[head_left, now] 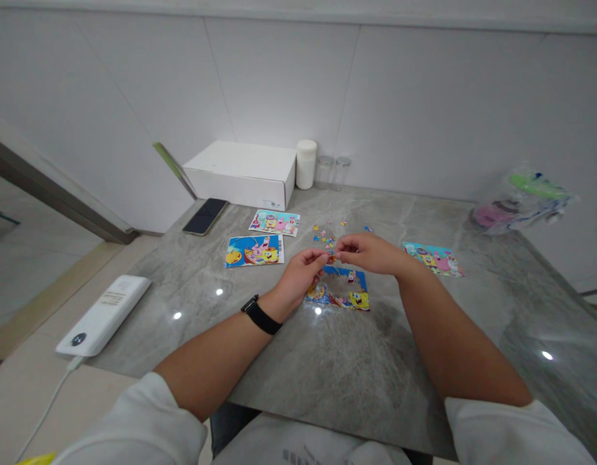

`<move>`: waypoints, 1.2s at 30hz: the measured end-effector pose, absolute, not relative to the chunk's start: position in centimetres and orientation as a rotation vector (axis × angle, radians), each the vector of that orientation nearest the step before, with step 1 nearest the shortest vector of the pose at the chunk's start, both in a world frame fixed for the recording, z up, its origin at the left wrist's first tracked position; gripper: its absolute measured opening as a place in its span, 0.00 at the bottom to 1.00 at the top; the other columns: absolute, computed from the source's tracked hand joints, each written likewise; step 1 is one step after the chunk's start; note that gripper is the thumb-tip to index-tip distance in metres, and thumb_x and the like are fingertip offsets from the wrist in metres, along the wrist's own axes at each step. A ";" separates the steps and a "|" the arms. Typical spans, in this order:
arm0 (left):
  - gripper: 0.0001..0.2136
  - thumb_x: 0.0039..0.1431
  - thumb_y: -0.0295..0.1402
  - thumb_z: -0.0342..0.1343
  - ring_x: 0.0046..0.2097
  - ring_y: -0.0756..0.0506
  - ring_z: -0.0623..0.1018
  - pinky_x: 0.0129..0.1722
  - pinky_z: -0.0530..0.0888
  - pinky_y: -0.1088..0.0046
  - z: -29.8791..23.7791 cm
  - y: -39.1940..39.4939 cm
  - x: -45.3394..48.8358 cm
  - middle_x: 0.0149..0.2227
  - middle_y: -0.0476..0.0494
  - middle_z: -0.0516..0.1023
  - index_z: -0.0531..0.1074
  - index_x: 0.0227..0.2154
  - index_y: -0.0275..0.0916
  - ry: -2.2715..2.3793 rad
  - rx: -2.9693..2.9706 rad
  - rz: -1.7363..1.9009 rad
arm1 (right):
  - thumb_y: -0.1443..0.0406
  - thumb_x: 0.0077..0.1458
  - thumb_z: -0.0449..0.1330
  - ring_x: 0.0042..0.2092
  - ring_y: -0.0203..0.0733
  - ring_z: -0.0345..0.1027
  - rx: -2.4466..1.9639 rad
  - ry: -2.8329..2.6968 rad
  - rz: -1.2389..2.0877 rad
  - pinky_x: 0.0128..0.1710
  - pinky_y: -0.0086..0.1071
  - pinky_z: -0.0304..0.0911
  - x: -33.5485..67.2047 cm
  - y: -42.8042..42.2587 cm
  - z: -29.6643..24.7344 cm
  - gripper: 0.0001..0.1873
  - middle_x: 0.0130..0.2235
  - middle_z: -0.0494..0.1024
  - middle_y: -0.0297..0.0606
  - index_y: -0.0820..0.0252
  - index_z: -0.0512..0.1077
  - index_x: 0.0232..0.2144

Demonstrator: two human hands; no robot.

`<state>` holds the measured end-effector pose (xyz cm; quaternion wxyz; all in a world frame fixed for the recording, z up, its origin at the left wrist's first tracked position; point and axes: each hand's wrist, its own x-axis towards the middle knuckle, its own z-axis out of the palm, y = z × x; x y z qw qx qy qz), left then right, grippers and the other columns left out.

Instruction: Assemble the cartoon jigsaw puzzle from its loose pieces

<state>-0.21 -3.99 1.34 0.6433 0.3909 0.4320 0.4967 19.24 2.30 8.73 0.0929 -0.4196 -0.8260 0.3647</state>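
My left hand (301, 274), with a black watch on its wrist, and my right hand (373, 253) meet over the table, fingertips pinched. Between them shows a small reddish jigsaw piece (331, 258), partly covered by the fingers. Just below lies a partly assembled jigsaw puzzle (359, 301), its blue and yellow border joined around a gap where grey tabletop shows. My left fingers hide its left upper part. Loose jigsaw pieces (322, 235) are scattered beyond my hands. Left of them lies a blue cartoon picture card (252, 250).
Another picture card (275, 222) lies behind the blue one, and a third card (434, 259) right of my right forearm. A phone (205, 216), white box (243, 169), white bottle (306, 165), clear jars (342, 170), bagged cup (514, 200) and white power bank (104, 314) stand around the grey table (192, 349).
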 end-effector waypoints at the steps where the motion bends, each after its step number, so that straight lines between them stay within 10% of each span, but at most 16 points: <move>1: 0.18 0.53 0.46 0.70 0.25 0.55 0.67 0.24 0.62 0.77 1.4 -4.0 -0.2 0.33 0.49 0.78 0.77 0.38 0.37 0.977 0.884 1.128 | 0.53 0.59 0.58 0.32 0.39 0.66 -1.249 -2.441 1.094 0.34 0.32 0.60 19.3 2.4 8.7 0.15 0.30 0.76 0.33 0.58 0.74 0.33; 20: 0.16 0.55 0.47 0.66 0.24 0.54 0.65 0.24 0.60 0.76 1.4 -3.8 0.0 0.27 0.51 0.73 0.76 0.32 0.38 1.112 1.046 1.098 | 0.56 0.58 0.57 0.32 0.38 0.66 -1.267 -2.467 1.126 0.33 0.30 0.59 19.6 2.8 8.1 0.13 0.30 0.75 0.33 0.58 0.75 0.34; 36: 0.11 0.68 0.35 0.57 0.53 0.41 0.77 0.57 0.73 0.61 1.4 -5.1 -0.6 0.49 0.40 0.80 0.74 0.50 0.41 1.090 2.344 1.020 | 0.58 0.55 0.61 0.31 0.37 0.64 -1.229 -2.619 1.030 0.32 0.30 0.55 22.5 1.8 10.4 0.10 0.28 0.76 0.31 0.58 0.78 0.31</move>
